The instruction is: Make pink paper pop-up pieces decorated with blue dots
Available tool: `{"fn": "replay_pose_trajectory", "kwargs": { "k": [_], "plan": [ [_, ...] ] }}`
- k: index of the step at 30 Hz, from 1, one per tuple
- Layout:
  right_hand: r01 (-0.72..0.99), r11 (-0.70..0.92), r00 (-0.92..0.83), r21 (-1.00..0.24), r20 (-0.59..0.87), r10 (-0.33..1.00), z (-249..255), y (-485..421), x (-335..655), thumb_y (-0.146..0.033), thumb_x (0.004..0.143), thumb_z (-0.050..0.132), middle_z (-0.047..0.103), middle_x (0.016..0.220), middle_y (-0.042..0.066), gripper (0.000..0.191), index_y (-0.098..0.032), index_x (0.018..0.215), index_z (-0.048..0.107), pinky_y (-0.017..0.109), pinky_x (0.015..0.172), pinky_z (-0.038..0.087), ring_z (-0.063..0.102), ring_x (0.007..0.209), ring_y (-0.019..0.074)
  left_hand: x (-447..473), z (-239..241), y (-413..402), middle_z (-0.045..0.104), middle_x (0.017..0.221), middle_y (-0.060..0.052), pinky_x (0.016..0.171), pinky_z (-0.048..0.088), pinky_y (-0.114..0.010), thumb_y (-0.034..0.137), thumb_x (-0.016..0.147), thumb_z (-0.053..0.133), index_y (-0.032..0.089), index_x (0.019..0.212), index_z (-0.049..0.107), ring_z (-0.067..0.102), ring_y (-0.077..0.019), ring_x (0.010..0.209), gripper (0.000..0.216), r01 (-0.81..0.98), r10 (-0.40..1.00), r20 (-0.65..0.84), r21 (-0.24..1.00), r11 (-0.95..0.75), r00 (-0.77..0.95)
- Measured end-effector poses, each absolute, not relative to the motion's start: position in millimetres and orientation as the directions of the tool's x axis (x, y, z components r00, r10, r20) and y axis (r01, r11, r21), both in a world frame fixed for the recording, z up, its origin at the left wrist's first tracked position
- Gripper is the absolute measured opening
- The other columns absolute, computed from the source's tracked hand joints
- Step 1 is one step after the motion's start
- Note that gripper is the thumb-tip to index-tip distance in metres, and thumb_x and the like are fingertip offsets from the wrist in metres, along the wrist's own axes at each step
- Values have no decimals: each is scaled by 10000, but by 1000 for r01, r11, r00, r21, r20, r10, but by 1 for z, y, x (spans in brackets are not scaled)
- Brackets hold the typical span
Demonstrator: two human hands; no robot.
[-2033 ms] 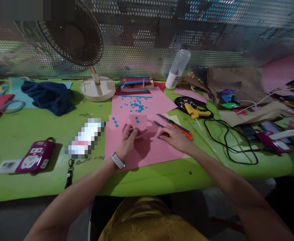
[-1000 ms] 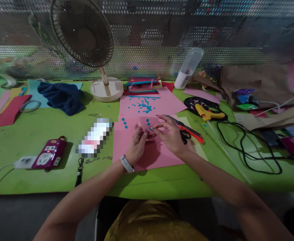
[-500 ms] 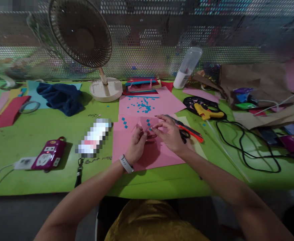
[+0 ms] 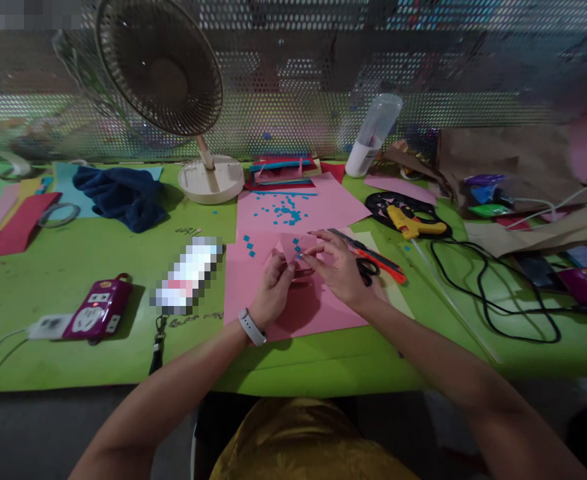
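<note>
- Card [image 4: 287, 247], pink, pinched in left hand [image 4: 272, 283] just above pink sheet [image 4: 298, 320].
- Right hand [image 4: 337, 270] narrowed to blue square [image 4: 299, 256] at card; hold on it unclear.
- Seemingly a placing step; next, steady card, light press.
- Beyond, loose blue squares [image 4: 290, 215].

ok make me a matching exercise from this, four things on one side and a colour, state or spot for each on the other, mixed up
1. left hand
2. right hand
3. glue gun
4. cloth

A. yellow
B. fingertips at a small blue square
C. dark blue, crumpled
D. holds a pink paper piece

Pairs: 1-D, 2-B, 3-A, 4-C
</note>
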State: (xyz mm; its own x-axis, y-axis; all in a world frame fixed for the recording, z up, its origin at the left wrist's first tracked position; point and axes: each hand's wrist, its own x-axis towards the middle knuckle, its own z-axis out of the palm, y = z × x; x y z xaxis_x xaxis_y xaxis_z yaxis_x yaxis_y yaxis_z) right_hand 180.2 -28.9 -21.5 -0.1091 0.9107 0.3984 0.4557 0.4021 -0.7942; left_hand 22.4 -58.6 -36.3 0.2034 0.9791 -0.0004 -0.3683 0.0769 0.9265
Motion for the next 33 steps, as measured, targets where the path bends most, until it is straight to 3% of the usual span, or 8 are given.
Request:
{"fn": "replay_pose_trajectory", "kwargs": {
  "k": [33],
  "plan": [
    [388, 433, -81, -813, 438, 895, -22, -29, 180, -307, 828, 704, 633, 1213, 83, 85, -234, 795, 678, 455, 1077, 412, 579, 1183, 236, 23, -38, -58, 647, 1199, -92, 845, 604, -381, 460, 875, 660, 204, 1107, 535, 710, -226, 1002, 367, -382, 975, 8, 921, 79, 223]
  ]
}}
